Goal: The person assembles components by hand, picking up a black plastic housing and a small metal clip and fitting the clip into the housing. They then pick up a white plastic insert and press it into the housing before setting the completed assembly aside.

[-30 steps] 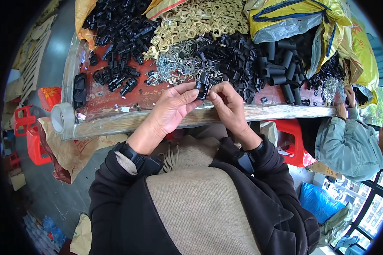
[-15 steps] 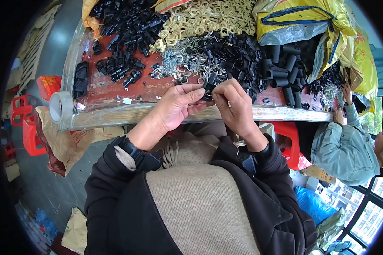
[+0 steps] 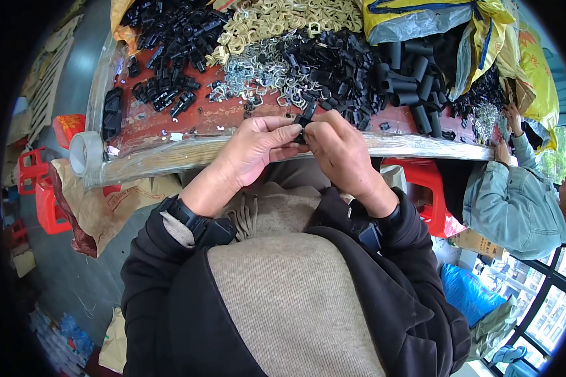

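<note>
My left hand [image 3: 262, 147] pinches a small black plastic part [image 3: 307, 113] between thumb and fingers, over the near edge of the table. The part's upper end sticks up between the two hands. Right beside it, my right hand [image 3: 343, 154] is closed, with thumb and curled index finger pressed against the lower part of the piece. Whatever lies between those right fingertips is hidden. Beyond my hands lie a pile of bent metal hooks [image 3: 258, 78] and a pile of small black clips [image 3: 339, 66].
Cream plastic rings [image 3: 295, 17] and black fittings [image 3: 188, 28] are heaped farther back. Black tubes [image 3: 405, 81] lie at right below a yellow bag [image 3: 415, 19]. A tape roll [image 3: 85, 154] hangs at the left corner. At far right a co-worker's sleeve [image 3: 512, 207] reaches to the table.
My hands have drawn slightly closer together around the black part, and the right fingers have curled in more. The whole view has shifted a little.
</note>
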The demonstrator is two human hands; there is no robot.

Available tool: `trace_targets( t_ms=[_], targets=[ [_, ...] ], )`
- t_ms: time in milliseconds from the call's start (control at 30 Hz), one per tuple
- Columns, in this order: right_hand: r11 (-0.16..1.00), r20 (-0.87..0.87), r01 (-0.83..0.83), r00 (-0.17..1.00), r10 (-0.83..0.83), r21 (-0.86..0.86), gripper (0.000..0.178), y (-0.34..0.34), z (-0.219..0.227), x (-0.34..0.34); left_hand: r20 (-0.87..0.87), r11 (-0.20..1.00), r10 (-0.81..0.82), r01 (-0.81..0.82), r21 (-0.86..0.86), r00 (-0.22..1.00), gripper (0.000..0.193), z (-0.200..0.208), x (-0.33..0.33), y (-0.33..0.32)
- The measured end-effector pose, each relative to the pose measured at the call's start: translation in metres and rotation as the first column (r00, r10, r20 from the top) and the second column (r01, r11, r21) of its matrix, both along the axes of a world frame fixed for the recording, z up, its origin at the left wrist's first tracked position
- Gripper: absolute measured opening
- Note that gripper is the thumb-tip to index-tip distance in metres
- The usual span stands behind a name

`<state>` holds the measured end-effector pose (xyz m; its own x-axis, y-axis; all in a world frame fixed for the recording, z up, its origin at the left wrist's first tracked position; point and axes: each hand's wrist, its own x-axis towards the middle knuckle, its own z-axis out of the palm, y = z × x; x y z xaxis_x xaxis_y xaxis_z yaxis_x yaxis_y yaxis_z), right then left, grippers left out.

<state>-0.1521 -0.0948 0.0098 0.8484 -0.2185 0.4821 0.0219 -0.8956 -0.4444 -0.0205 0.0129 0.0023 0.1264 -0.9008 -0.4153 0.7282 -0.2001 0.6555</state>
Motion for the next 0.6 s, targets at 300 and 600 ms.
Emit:
trace_targets(
  t_ms=[300, 600],
  targets=[
    [0.45, -0.003, 0.011, 1.0, -0.019, 0.893, 0.015, -0.007, -0.029, 0.015, -0.01, 0.999, -0.034, 0.034, 0.009, 0.999, 0.021, -0.008, 0.018, -0.001],
    [0.977, -0.17, 0.109, 0.982, -0.078, 0.182, 0.012, -0.101, -0.002, 0.075, -0.101, 0.997, 0.062, -0.057, 0.049, 0.993, 0.021, -0.015, 0.045, 0.008]
  ],
)
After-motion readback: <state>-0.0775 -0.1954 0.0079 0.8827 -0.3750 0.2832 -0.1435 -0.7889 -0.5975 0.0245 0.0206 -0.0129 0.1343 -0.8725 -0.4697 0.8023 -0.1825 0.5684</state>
